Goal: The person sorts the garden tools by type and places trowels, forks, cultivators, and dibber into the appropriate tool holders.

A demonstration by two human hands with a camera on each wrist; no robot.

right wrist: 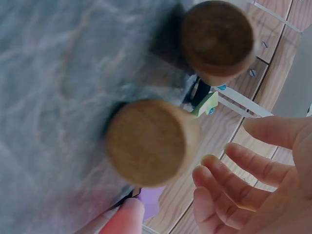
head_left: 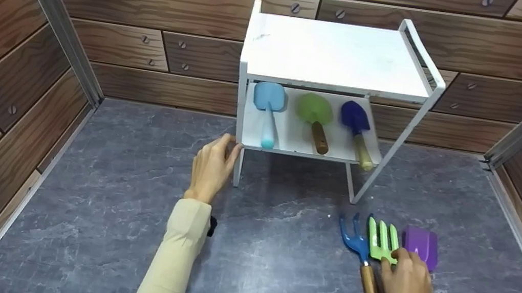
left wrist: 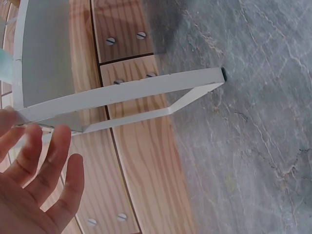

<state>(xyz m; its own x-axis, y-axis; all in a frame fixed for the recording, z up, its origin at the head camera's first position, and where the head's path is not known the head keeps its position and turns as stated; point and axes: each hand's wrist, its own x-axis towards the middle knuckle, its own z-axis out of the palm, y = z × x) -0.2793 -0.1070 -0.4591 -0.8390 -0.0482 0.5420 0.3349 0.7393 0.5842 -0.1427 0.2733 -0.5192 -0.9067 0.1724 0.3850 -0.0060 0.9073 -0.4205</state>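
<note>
A white two-tier rack point(head_left: 337, 54) stands at the back of the grey floor. Its lower shelf point(head_left: 294, 133) carries a light blue trowel point(head_left: 269, 101), a green trowel point(head_left: 315, 110) and a dark blue trowel point(head_left: 355, 119). My left hand point(head_left: 212, 165) is open, its fingertips at the rack's front-left leg; in the left wrist view the left hand point(left wrist: 39, 180) is spread beside the white frame point(left wrist: 146, 87). A blue rake point(head_left: 356, 238), a green rake point(head_left: 381, 239) and a purple trowel point(head_left: 422, 245) lie on the floor. My right hand point(head_left: 408, 287) hovers open over their handles, and the right hand point(right wrist: 243, 185) is beside a wooden handle end point(right wrist: 146, 141).
Wood-panelled walls point(head_left: 2, 77) with metal corner posts point(head_left: 53, 12) enclose the grey marbled floor point(head_left: 276, 252) on three sides. The rack's top shelf is bare. A second wooden handle end point(right wrist: 217, 39) and a pink handle point(right wrist: 122, 219) show in the right wrist view.
</note>
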